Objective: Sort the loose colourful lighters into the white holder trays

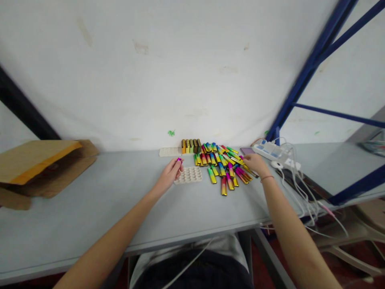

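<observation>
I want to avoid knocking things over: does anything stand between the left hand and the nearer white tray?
Nothing visible does. The left hand, gripping a purple piece, is at the left edge of the nearer white tray; the colorful tubes lie to the tray's right, out of that path.

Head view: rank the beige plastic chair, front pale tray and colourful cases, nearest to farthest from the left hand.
1. Front pale tray: beside the left hand.
2. Colourful cases: right of that tray.
3. Beige plastic chair: far right, beyond the table.

Cardboard box [39, 160] far L, pwr strip [267, 149] w/ white cables [301, 192] R, nr blue frame [296, 94].
</observation>
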Tool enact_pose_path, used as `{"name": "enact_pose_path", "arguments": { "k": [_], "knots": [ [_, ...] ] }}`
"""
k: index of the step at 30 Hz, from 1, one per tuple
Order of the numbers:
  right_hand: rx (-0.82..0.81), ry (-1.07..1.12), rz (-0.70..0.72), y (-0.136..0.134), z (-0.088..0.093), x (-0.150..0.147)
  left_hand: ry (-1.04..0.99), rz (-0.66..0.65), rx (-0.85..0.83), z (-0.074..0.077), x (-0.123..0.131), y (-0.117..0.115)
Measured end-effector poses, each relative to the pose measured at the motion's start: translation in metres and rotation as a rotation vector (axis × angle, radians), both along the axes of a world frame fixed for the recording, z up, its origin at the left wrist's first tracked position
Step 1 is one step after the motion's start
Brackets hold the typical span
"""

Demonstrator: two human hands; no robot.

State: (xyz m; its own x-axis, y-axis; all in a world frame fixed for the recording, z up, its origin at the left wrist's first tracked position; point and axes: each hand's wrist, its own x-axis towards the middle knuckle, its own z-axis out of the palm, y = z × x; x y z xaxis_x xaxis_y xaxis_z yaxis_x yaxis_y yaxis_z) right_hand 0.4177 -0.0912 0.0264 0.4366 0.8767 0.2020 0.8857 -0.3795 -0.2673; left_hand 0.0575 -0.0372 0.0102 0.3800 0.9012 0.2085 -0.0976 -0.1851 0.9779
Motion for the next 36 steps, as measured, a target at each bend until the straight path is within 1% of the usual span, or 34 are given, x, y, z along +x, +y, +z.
{"name": "enact_pose_path", "arguments": {
  "k": [2, 4, 6, 9, 12, 17, 20, 22, 25, 28, 32, 34, 36],
  "knots": [
    [-0.097, -0.046, 0.041, -0.007, -0.005, 0.011, 0.030, -0.040, 0.017, -0.001, 0.000, -0.002],
    [-0.134, -0.071, 0.097, -0.010, -0.011, 0.015, 0.064, -0.077, 0.034, -0.002, 0.000, -0.005],
    [-0.134, -0.080, 0.143, -0.011, -0.017, 0.016, 0.104, -0.108, 0.049, -0.002, -0.001, -0.008],
    [-0.085, -0.069, 0.174, -0.009, -0.023, 0.017, 0.184, -0.135, 0.068, -0.003, -0.004, -0.012],
    [0.009, -0.011, 0.178, -0.007, -0.024, 0.020, 0.280, -0.152, 0.093, -0.003, -0.007, -0.014],
    [0.207, 0.133, 0.037, -0.010, -0.017, 0.027, 0.394, -0.203, 0.147, 0.003, -0.004, -0.012],
    [0.401, 0.192, -0.025, -0.020, -0.014, 0.033, 0.440, -0.237, 0.190, 0.011, 0.001, -0.010],
    [0.504, 0.193, -0.063, -0.029, -0.014, 0.035, 0.473, -0.266, 0.229, 0.016, 0.004, -0.009],
    [0.565, 0.121, -0.066, -0.045, -0.019, 0.033, 0.508, -0.289, 0.268, 0.022, 0.007, -0.006],
    [0.563, 0.045, 0.027, -0.059, -0.028, 0.025, 0.526, -0.293, 0.275, 0.025, 0.009, -0.004],
    [0.546, -0.001, 0.248, -0.072, -0.036, 0.015, 0.540, -0.295, 0.267, 0.026, 0.010, -0.001],
    [0.496, -0.014, 0.343, -0.076, -0.035, 0.014, 0.549, -0.293, 0.258, 0.025, 0.012, 0.000],
    [0.392, -0.013, 0.432, -0.075, -0.030, 0.017, 0.548, -0.290, 0.231, 0.023, 0.015, 0.001]
  ]
}}
